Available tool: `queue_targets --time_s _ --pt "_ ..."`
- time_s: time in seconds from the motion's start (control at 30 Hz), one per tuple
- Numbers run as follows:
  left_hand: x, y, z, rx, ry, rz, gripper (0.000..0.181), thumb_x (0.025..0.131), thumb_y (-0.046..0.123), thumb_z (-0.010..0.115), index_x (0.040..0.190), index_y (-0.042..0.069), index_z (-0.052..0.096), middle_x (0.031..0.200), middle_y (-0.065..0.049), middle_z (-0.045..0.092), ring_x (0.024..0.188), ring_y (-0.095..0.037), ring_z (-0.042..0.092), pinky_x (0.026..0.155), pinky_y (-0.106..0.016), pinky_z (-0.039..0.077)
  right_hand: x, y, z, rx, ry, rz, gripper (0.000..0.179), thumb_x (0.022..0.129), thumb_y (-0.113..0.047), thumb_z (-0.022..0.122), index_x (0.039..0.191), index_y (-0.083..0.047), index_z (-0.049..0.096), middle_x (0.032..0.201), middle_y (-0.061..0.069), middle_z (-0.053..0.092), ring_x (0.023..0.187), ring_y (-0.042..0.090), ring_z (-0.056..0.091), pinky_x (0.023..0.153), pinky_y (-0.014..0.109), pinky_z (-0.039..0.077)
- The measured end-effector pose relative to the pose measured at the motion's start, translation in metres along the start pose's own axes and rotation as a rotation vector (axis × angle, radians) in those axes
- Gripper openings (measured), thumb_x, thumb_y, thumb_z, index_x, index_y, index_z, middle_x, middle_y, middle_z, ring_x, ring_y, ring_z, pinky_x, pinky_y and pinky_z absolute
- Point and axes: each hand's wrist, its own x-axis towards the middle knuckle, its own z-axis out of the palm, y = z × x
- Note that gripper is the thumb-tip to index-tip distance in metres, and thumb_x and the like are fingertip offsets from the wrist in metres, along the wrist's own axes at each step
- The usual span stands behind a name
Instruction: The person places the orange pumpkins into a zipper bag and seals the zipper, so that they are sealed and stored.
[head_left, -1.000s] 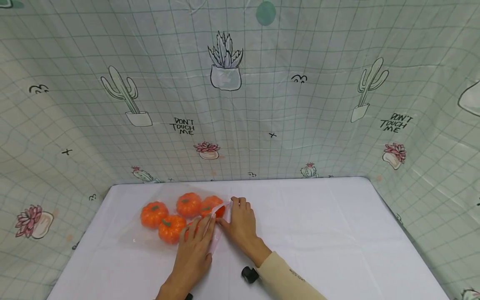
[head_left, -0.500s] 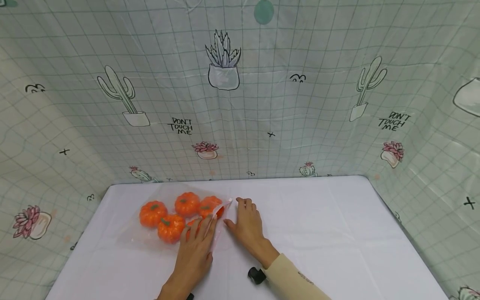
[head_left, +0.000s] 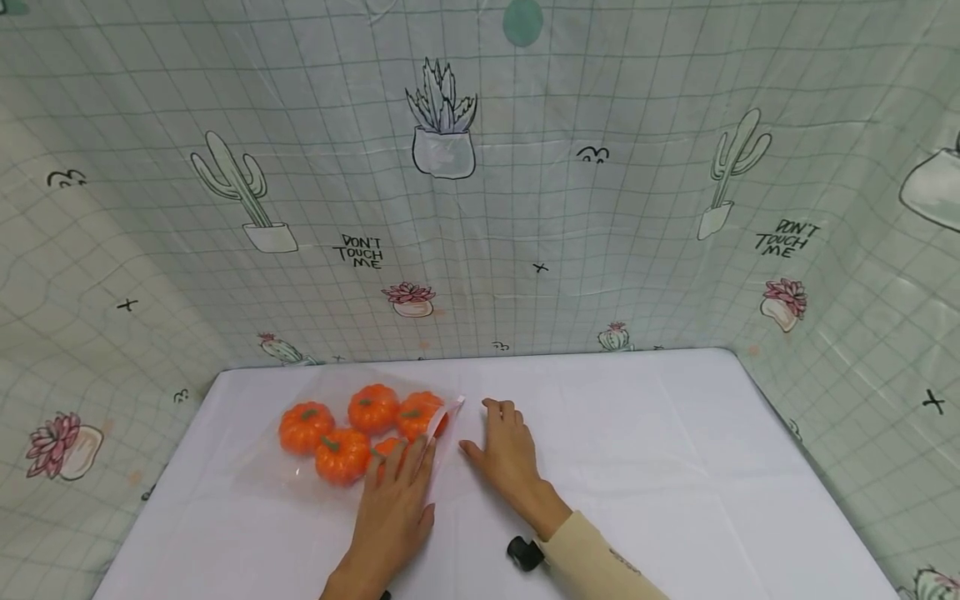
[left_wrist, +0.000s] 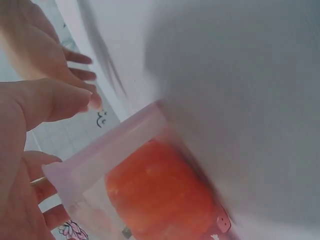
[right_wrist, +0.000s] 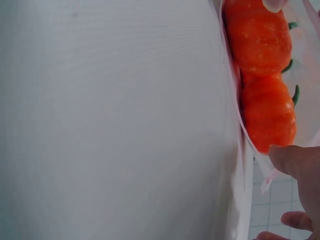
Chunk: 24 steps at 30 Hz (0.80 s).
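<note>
A translucent plastic bag with a pinkish edge lies at the left of the table, holding several small orange pumpkins with green stems. My left hand rests on the bag by its right-hand mouth, fingers extended and partly over the nearest pumpkin. In the left wrist view the bag's mouth stands partly open in front of a pumpkin, and the thumb is off the plastic. My right hand is just right of the mouth, loosely bent, holding nothing. The right wrist view shows pumpkins inside the open mouth.
A white cloth covers the table. Behind it and at both sides hangs a grid-patterned curtain printed with cacti. A black wrist device sits beside the right sleeve.
My right hand has let go of the bag's mouth and drawn away to the right. The left hand has shifted slightly towards me, still on the bag. The pumpkins stay in place.
</note>
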Motion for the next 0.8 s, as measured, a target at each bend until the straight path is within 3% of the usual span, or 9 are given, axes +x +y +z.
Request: queue_targets --time_s 0.13,0.37,0.6,0.8 --pt "-0.001 0.005 0.001 -0.001 0.010 -0.001 0.085 0.077 0.031 0.092 0.150 0.003 0.057 0.152 -0.013 0.056 0.136 -0.036 0.051 0.108 -0.056 0.042 -0.001 0.003 0.000 0.012 -0.003 0.006 0.069 0.082 -0.027 0.092 0.133 0.004 0.058 0.118 0.022 0.061 0.106 0.039 0.063 0.091 0.049 0.056" --pt "0.003 0.019 0.007 0.030 0.086 -0.006 0.078 0.074 0.032 0.093 0.140 0.001 0.065 0.146 -0.013 0.059 0.130 -0.034 0.055 0.104 -0.055 0.044 -0.002 0.009 -0.004 0.013 0.004 0.014 0.069 0.082 -0.027 0.092 0.133 0.005 0.058 0.119 0.024 0.061 0.105 0.039 0.062 0.090 0.050 0.056" --pt "0.012 0.039 0.008 0.018 0.074 -0.061 0.078 0.075 0.033 0.092 0.141 0.001 0.064 0.144 -0.013 0.058 0.132 -0.034 0.052 0.105 -0.055 0.045 -0.001 0.012 -0.007 0.030 0.024 0.003 0.065 0.083 -0.024 0.091 0.131 0.005 0.058 0.117 0.024 0.062 0.103 0.038 0.063 0.088 0.050 0.057" --pt "0.016 0.051 0.006 0.030 0.050 -0.062 0.079 0.078 0.036 0.090 0.144 0.003 0.063 0.146 -0.011 0.057 0.133 -0.033 0.053 0.106 -0.054 0.045 0.004 0.011 -0.006 0.037 0.037 -0.012 0.063 0.084 -0.023 0.091 0.130 0.006 0.059 0.117 0.025 0.062 0.102 0.038 0.063 0.088 0.050 0.058"
